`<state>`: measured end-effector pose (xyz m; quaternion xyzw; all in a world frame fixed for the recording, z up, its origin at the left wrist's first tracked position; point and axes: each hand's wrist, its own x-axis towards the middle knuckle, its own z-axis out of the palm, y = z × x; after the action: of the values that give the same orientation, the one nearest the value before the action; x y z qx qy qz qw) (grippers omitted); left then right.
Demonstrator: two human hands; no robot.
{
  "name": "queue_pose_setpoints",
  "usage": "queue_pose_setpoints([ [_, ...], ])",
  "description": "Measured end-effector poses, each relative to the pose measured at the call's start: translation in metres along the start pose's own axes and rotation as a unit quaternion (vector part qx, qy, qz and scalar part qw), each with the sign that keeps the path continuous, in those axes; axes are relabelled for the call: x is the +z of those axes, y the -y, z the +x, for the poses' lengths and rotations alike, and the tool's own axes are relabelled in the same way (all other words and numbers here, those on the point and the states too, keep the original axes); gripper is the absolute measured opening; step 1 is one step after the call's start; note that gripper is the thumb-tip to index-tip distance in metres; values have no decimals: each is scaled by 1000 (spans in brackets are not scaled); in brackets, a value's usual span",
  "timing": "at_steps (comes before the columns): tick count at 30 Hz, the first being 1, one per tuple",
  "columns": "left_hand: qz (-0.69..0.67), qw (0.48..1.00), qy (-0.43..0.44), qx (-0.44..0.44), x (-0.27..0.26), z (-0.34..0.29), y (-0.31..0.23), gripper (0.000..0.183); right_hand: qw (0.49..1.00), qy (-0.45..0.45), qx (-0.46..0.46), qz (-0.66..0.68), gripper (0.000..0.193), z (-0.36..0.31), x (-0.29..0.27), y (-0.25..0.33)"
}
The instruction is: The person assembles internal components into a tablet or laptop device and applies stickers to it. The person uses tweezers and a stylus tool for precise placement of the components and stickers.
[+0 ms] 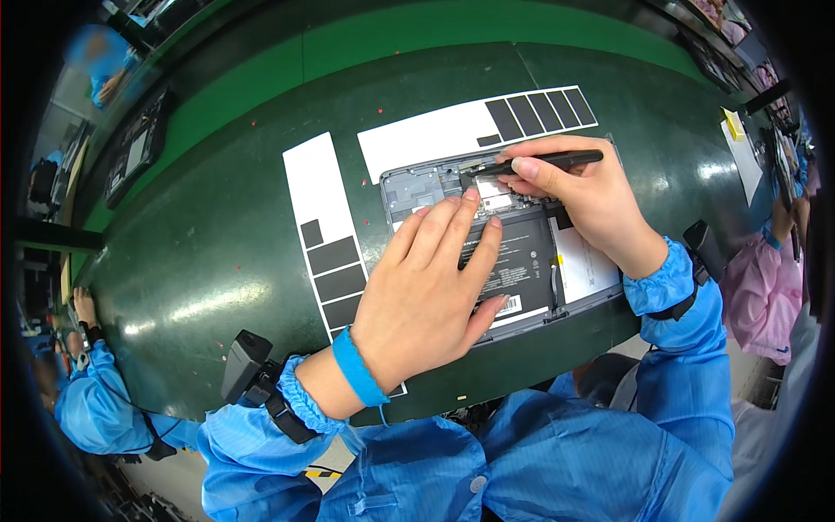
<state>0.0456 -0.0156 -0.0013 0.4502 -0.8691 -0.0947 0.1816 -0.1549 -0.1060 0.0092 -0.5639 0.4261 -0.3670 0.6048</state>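
An opened laptop base [409, 187] lies on the green table, its inner boards and dark battery [522, 252] showing. Across its left part rests my left hand [426, 278], fingers stretched out and fingertips down on the inner parts; a blue band circles that wrist. My right hand [591, 196] is closed around a slim black pen-like tool [565, 159]. Its narrow tip reaches the parts near the base's far edge, just beyond my left fingertips. Whether the tip is one point or two prongs, I cannot tell. My left hand hides part of the battery.
White sheets with black rectangles lie beyond the base [417, 143] and to its left [309, 183]. Another open laptop part [135, 152] stands at the far left. A white sheet with a yellow piece [739, 157] is at the right. Co-workers in blue [100, 400] and pink [761, 287] sit at both sides.
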Motion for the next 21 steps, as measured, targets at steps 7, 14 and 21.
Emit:
queue_pose_setpoints([
  [7,15,1000,-15,-9,0,-1,3,63,1000,10,-19,10,25,-1,4,4],
  [14,-22,997,-74,-4,-1,-10,10,57,998,17,-20,49,26,-2,-1,0],
  [21,114,965,-202,-120,-49,-48,55,30,983,30,-112,-143,25,-5,58,30],
])
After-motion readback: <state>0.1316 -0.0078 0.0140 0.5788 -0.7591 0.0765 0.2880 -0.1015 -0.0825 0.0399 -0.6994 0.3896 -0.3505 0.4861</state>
